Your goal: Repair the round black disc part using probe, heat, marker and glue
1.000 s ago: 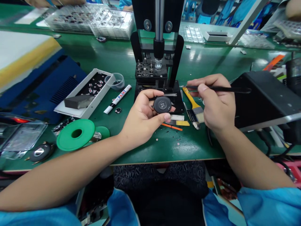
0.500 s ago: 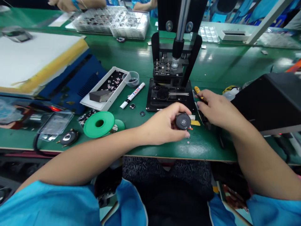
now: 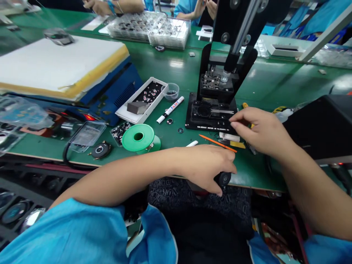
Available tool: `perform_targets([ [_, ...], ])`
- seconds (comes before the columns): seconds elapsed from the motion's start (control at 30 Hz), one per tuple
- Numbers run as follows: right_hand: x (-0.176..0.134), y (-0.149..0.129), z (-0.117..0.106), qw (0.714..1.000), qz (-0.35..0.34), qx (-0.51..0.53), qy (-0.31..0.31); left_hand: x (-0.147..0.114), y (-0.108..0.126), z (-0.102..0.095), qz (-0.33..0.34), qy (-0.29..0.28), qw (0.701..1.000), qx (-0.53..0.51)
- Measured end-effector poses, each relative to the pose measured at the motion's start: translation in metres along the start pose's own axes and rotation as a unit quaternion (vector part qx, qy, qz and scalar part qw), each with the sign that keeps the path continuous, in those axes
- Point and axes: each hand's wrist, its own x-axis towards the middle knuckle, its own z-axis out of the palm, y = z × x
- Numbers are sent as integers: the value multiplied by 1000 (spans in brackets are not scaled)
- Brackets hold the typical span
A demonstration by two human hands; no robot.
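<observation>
My left hand (image 3: 210, 165) is closed round a small black round device (image 3: 225, 178) at the table's front edge. Its round face with a raised centre points outward; the fingers hide the rest. My right hand (image 3: 254, 126) hovers by the right side of the black press (image 3: 211, 119), thumb and forefinger pinched together. Whatever is between those fingertips, if anything, is too small to make out. Under and beside that hand lie a yellow-handled tool (image 3: 245, 105), partly covered, a white block (image 3: 229, 136) and a yellow strip (image 3: 237, 145). An orange stick (image 3: 217, 143) lies between my hands.
Left of the press are a paint marker (image 3: 170, 109), a clear cup (image 3: 170, 91), a white tray (image 3: 141, 118) of small parts and a green spool (image 3: 139, 137). A blue machine (image 3: 110, 106) stands left, a black box (image 3: 321, 124) right. Co-workers' hands (image 3: 202, 8) show across the bench.
My left hand has come down toward the table edge with the round device, uncovering the orange stick. My right hand has left the yellow-handled tool and its fingertips are now nearer the press. The view has shifted.
</observation>
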Motion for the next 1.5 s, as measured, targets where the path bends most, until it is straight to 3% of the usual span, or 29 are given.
perform_targets([
  [0.13,26,-40,30,987,-130,8,-90,1,7,-3,-23,-26,999,37],
  [0.2,48,-62,50,979,-157,-11,-129,1,10,-3,-32,-31,998,49],
  [0.3,87,-93,77,969,-156,-74,-177,1,10,-2,-18,-37,996,79],
  [0.4,118,-113,97,957,-132,-178,-185,1,8,2,-19,-41,996,79],
  [0.6,145,-104,113,924,-135,-287,-215,0,2,4,-31,8,999,17],
  [0.97,143,-97,114,923,-196,-274,-185,-2,3,-5,-38,-8,999,-22],
  [1.17,127,-98,99,953,-203,-212,-69,-4,11,-17,-25,-48,999,-6],
  [1.27,104,-97,78,974,-181,-122,-62,-6,12,-23,-26,-45,998,-46],
  [1.37,67,-85,50,987,-153,-20,-40,-13,16,-25,28,-11,997,-66],
  [1.5,-6,-65,13,995,-53,82,9,-32,37,-11,88,112,989,39],
])
